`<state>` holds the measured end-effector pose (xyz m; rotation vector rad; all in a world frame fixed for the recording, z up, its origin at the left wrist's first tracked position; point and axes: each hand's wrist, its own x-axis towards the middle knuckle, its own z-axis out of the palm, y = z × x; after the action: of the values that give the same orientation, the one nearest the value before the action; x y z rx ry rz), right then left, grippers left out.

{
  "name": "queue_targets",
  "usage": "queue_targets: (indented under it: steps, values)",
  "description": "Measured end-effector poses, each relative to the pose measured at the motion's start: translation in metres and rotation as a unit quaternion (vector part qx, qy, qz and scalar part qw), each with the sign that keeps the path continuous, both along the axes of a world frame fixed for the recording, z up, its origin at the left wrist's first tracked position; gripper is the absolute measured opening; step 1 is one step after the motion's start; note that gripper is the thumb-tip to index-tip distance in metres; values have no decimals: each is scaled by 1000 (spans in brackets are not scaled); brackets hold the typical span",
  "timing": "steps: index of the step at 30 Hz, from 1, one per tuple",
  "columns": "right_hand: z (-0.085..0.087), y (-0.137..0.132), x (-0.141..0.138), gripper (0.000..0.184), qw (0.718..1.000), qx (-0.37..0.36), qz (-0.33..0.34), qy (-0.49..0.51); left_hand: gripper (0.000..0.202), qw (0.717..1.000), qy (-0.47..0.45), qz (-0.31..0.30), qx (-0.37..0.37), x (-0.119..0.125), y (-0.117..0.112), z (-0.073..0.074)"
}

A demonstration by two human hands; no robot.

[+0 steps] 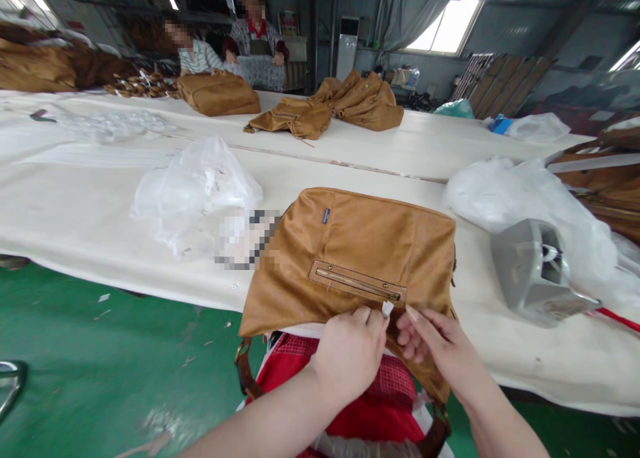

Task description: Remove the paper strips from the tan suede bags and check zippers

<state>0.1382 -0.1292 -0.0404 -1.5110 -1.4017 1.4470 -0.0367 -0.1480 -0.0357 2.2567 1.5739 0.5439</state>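
A tan suede-like bag [350, 245] lies flat at the near edge of the white table [75, 218], its brass zip pocket [356, 283] facing up. My left hand [350, 351] is closed in a pinch on a small white tag [387, 308] at the zip's right end. My right hand [440, 351] sits just beside it on the bag's lower edge, fingers curled toward the same tag. The bag's brown strap [244, 371] hangs off the table edge over my red checked clothing [370, 405].
A crumpled clear plastic bag [195, 191] lies left of the bag. A grey tool [535, 271] rests on more plastic [510, 191] at the right. Further tan bags [330, 108] lie across the table. Two people stand at the far side. The floor [100, 365] is green.
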Motion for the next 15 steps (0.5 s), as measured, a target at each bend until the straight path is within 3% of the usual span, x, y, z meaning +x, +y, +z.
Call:
queue_targets:
  steps: [3, 9, 12, 15]
  values:
    - [12, -5, -7, 58, 999, 20, 17, -48, 19, 990, 132, -30, 38, 1, -5, -4]
    - [24, -12, -28, 41, 955, 130, 39, -263, 16, 982, 170, -32, 73, 10, -7, -15]
    - [23, -16, -27, 33, 955, 143, 40, -257, 16, 987, 149, -24, 49, 11, -7, -15]
    - [15, -21, -23, 31, 978, 95, 13, -184, 21, 998, 65, 20, 14, 7, -9, -13]
